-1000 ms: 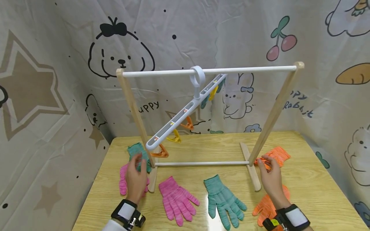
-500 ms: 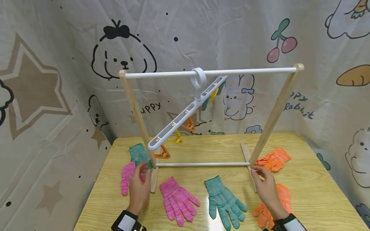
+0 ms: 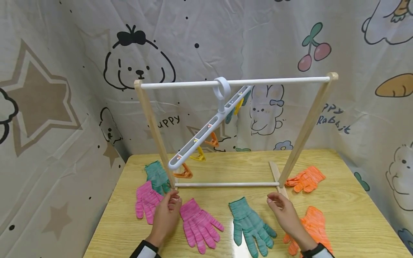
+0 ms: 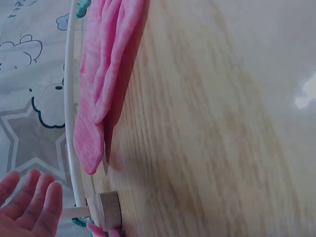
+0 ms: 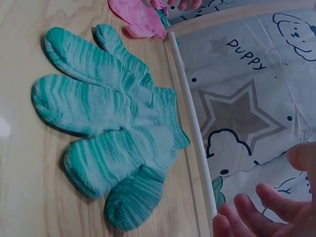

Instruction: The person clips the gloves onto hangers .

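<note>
My left hand [image 3: 166,216] hovers between two pink gloves, the left pink glove [image 3: 146,200] and the middle pink glove [image 3: 200,225]; its fingers are loosely bent and hold nothing. My right hand [image 3: 285,215] is near the rack's right foot, between the flat green glove [image 3: 251,227] and the front orange glove [image 3: 312,229], which the forearm partly covers. Its relaxed fingers are also bare in the right wrist view. A pale blue clip hanger [image 3: 206,130] hangs by its ring from the rack's top bar [image 3: 274,81], with orange clips [image 3: 184,172] and a yellow clip [image 3: 199,154] beneath.
The wooden-legged rack [image 3: 303,132] stands on the table [image 3: 226,168], joined low down by a white bar [image 3: 226,185]. Another green glove [image 3: 157,175] lies behind its left leg, and an orange glove [image 3: 306,179] by its right. A printed curtain [image 3: 206,32] encloses the back and sides.
Both hands have drawn inward and toward the front, away from the rack's legs. The hanger and gloves keep their places; the camera view has shifted slightly.
</note>
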`<act>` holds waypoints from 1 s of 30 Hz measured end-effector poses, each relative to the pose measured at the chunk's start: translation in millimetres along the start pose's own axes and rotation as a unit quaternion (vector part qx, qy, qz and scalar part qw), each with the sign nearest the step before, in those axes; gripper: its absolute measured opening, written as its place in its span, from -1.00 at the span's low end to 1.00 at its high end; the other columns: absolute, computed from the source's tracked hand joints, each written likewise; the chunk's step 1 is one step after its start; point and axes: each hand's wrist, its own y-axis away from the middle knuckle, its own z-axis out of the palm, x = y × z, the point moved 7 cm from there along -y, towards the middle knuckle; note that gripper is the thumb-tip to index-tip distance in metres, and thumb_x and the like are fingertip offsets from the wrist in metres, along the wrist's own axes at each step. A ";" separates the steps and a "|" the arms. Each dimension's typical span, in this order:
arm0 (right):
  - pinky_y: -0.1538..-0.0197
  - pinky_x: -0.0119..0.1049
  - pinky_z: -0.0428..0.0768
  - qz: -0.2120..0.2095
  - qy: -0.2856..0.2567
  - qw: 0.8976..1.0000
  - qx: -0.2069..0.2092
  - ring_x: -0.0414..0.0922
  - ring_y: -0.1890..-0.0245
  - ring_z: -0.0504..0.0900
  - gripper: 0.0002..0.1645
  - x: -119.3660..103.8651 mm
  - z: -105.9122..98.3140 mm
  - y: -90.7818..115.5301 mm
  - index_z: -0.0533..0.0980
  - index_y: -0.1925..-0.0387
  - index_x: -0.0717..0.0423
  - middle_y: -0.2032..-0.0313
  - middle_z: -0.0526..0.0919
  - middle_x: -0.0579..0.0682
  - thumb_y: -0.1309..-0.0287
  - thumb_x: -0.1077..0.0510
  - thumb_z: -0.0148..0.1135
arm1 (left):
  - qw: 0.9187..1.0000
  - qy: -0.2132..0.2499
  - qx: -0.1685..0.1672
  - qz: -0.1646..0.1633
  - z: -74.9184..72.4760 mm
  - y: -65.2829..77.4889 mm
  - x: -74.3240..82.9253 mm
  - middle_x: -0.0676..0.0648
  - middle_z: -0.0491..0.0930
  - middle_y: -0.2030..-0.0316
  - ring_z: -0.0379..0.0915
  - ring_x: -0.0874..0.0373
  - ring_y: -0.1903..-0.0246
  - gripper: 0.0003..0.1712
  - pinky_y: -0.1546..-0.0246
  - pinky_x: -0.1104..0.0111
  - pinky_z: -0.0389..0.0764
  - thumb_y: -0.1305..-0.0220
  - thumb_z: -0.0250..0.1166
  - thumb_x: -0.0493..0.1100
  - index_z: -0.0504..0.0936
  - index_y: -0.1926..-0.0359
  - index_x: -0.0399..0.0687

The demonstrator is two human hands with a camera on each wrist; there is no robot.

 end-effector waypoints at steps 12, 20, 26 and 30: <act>0.10 -0.38 0.64 -0.030 -0.023 0.999 -0.026 -0.04 0.11 0.72 -0.69 -6.6 30.3 4.3 0.55 -0.02 0.36 0.02 0.68 0.26 -0.42 0.18 0.16 | 0.996 -0.081 -0.026 0.009 10.1 5.6 -2.3 -0.08 0.69 0.09 0.62 0.21 0.23 -0.73 0.21 0.31 0.59 -0.45 0.18 -0.17 0.61 -0.10 -0.11; 0.07 -0.38 0.63 -0.053 -0.021 0.995 -0.087 0.02 0.09 0.72 -0.67 -7.6 51.5 8.8 0.55 0.00 0.32 0.05 0.69 0.21 -0.45 0.11 0.15 | 0.991 -0.123 -0.038 0.021 16.1 9.1 -1.0 0.01 0.54 0.36 0.39 0.27 0.42 -0.67 0.38 0.39 0.41 -0.37 0.26 -0.16 0.61 -0.11 -0.14; 0.09 -0.40 0.61 -0.059 -0.019 0.988 -0.139 -0.02 0.08 0.71 -0.62 -10.2 70.4 15.2 0.53 -0.06 0.32 0.03 0.68 0.18 -0.47 0.06 0.12 | 0.986 -0.152 -0.058 0.022 19.6 10.3 1.2 0.04 0.45 0.43 0.30 0.28 0.49 -0.60 0.48 0.41 0.31 -0.37 0.28 -0.11 0.58 -0.17 -0.13; 0.11 -0.41 0.62 -0.066 -0.016 0.985 -0.156 -0.03 0.08 0.71 -0.61 -13.4 80.5 18.6 0.53 -0.05 0.32 0.04 0.68 0.19 -0.47 0.05 0.12 | 0.984 -0.159 -0.071 0.022 21.7 10.6 1.0 0.03 0.46 0.43 0.29 0.28 0.51 -0.57 0.53 0.41 0.29 -0.36 0.29 -0.09 0.58 -0.18 -0.14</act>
